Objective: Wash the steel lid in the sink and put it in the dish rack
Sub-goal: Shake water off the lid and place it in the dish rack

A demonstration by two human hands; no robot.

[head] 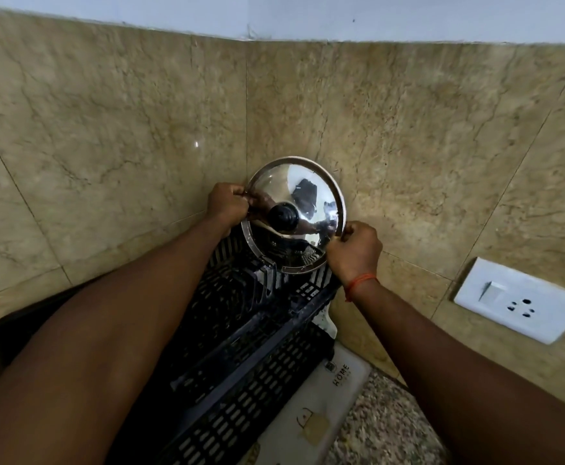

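Note:
The steel lid [311, 203] is round and shiny with a black knob at its middle. It stands on edge at the far end of the black slotted dish rack [257, 357], close to the tiled wall corner. My left hand [226, 204] pinches the lid's left rim. My right hand [354, 251] grips its lower right rim; an orange thread circles that wrist. The lid's bottom edge is down among the rack's far slots. The sink is out of view.
A white drip tray [328, 394] marked HOME lies under the rack on a speckled granite counter [385, 427]. Beige tiled walls meet in a corner behind the lid. A white switch and socket plate [519, 298] sits on the right wall.

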